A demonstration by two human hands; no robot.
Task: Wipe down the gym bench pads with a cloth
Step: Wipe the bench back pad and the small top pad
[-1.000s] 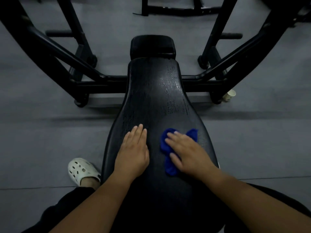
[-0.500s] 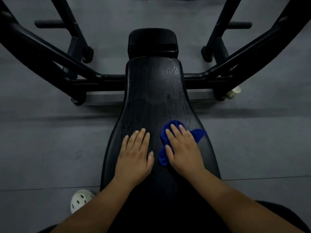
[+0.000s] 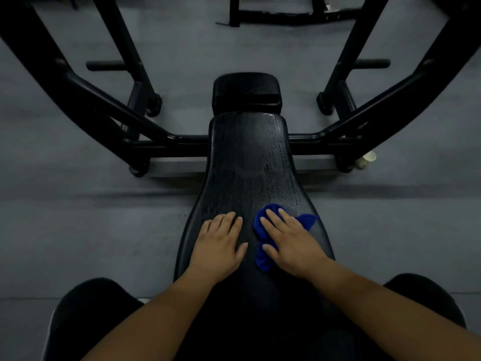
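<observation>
Little shift in the hands since half a second ago: both sit at nearly the same spot on the pad, while the view has tipped back, so the white shoe at 7 o'clock has gone and both dark-trousered knees point(image 3: 91, 308) now fill the lower corners. Right hand point(image 3: 291, 243) lies flat on the blue cloth point(image 3: 263, 259), fingers fairly straight and pointing toward 11 o'clock, palm pressing down, nothing curled round the fabric. Cloth is bunched under that hand on the right half of the long bench pad point(image 3: 247, 165), at its wide near end; one lobe pokes out at 7 o'clock of the hand beside the thumb, a corner sticks out at 2 o'clock, and a rim shows beyond the fingertips. Left hand point(image 3: 218, 246) rests released, palm down on the bare pad just beside the cloth, at 9 o'clock of it, fingers together and pointing to 12, not touching the fabric. Wet streaks point(image 3: 279, 157) glisten along the pad's right side, running toward 12 o'clock from the cloth. Small head pad point(image 3: 246, 92) sits just past the long pad's narrow end at 12 o'clock. Black steel frame point(image 3: 156, 142) spreads to 10 and 2 o'clock. Paper cup point(image 3: 367, 158) lies tipped on the grey floor point(image 3: 78, 217) by the frame's foot at 3 o'clock
</observation>
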